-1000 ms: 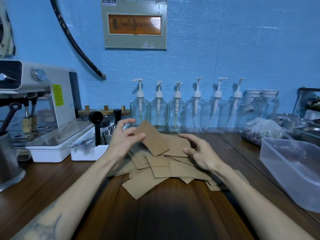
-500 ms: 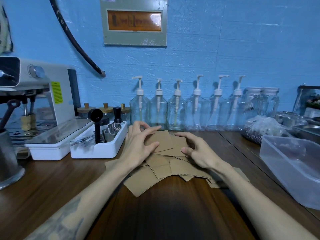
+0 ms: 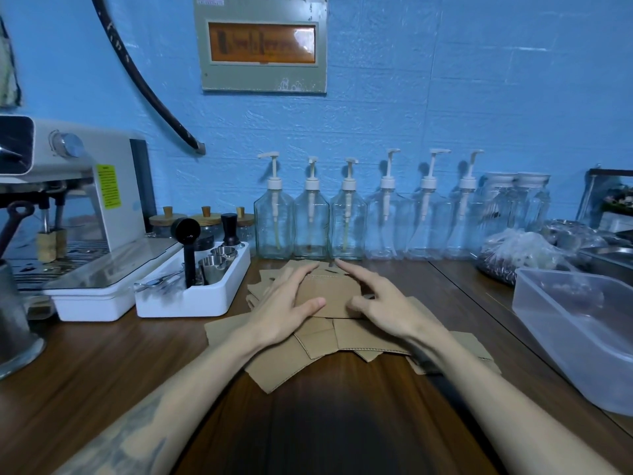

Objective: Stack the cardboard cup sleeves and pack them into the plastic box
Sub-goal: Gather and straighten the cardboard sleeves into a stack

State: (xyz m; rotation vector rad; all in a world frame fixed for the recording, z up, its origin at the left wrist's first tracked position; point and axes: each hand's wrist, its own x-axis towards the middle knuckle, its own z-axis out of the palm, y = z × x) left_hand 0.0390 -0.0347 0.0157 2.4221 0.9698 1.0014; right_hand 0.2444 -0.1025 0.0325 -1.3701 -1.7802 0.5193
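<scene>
A loose pile of flat brown cardboard cup sleeves (image 3: 318, 341) lies on the wooden counter in front of me. One sleeve (image 3: 334, 296) sits on top of the pile between my hands. My left hand (image 3: 287, 303) rests on its left side with straight fingers and the thumb along its near edge. My right hand (image 3: 380, 299) touches its right side, fingers spread and relaxed. The clear plastic box (image 3: 579, 330) stands open at the right edge of the counter; nothing shows inside it.
A white tray of metal cups and a black scoop (image 3: 195, 286) stands left of the pile, beside an espresso machine (image 3: 68, 207). Several glass pump bottles (image 3: 346, 217) line the blue wall. A bag of dark beans (image 3: 513, 255) lies behind the box.
My left hand brought a lifted sleeve down onto the pile. Both hands now lie flatter around the top sleeve, closer together.
</scene>
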